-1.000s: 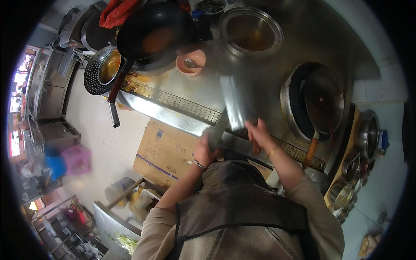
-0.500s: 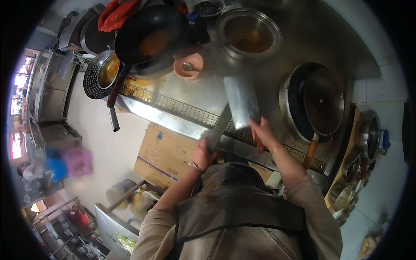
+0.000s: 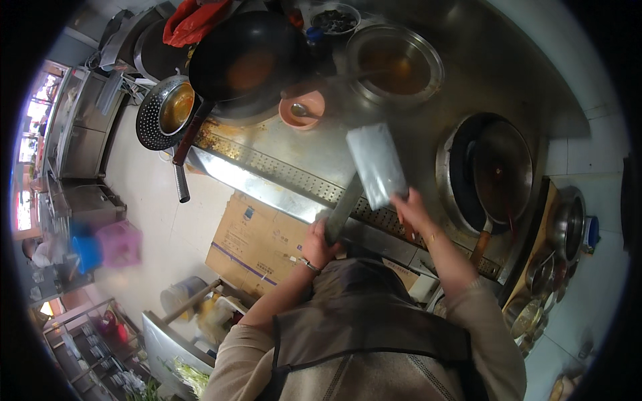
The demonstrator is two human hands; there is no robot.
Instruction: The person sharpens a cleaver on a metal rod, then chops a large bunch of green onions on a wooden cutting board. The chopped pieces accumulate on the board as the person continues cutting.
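Observation:
My right hand (image 3: 411,211) is closed round the handle of a cleaver (image 3: 378,167), whose broad, shiny blade points away from me over the steel stove top. In my left hand (image 3: 318,247) is a long, flat grey bar (image 3: 342,215) that looks like a whetstone, tilted up and to the right. Its far end reaches the left edge of the cleaver blade. Whether the two touch I cannot tell. Both hands are in front of my dark apron (image 3: 368,314), near the stove's front edge.
Beyond my hands are a pink bowl (image 3: 311,121) with a spoon, a black wok (image 3: 267,40) and a steel pot (image 3: 433,59) of brown liquid. At right sits another wok (image 3: 500,175). A perforated strainer (image 3: 148,121) is at left; cardboard (image 3: 247,234) lies below the stove edge.
The whole view has shifted slightly, so things sit a little lower and further right. The cleaver blade, blurred before, is sharper now. Both hands keep their holds.

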